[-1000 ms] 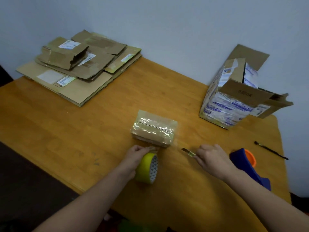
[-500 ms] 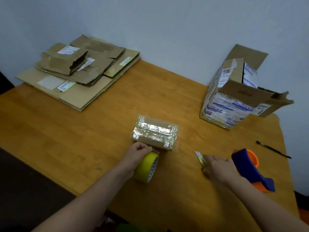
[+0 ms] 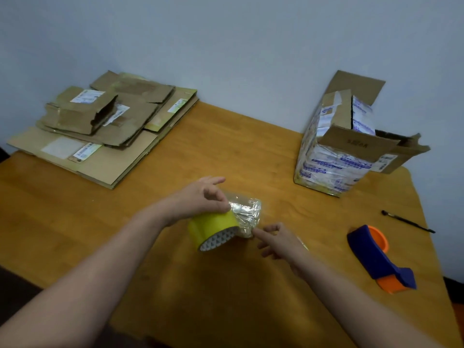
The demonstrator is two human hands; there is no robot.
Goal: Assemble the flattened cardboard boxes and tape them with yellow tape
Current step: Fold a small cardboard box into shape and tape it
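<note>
Your left hand [image 3: 198, 198] pinches the top rim of the round yellow tape roll [image 3: 212, 227] with curled fingers [image 3: 221, 200], holding it tilted against the small brown cardboard box wrapped in shiny clear tape [image 3: 247, 212], which lies just beyond them on the wooden tabletop [image 3: 226, 151]. Your right hand [image 3: 280, 243] is relaxed, its straight forefinger touching the box's near corner. The flattened cardboard boxes [image 3: 100, 126] lie stacked well beyond your left fingers.

left hand [image 3: 200, 199] grips yellow tape roll [image 3: 213, 228]; right hand [image 3: 278, 241] seemingly touches small box [image 3: 247, 212]
</note>
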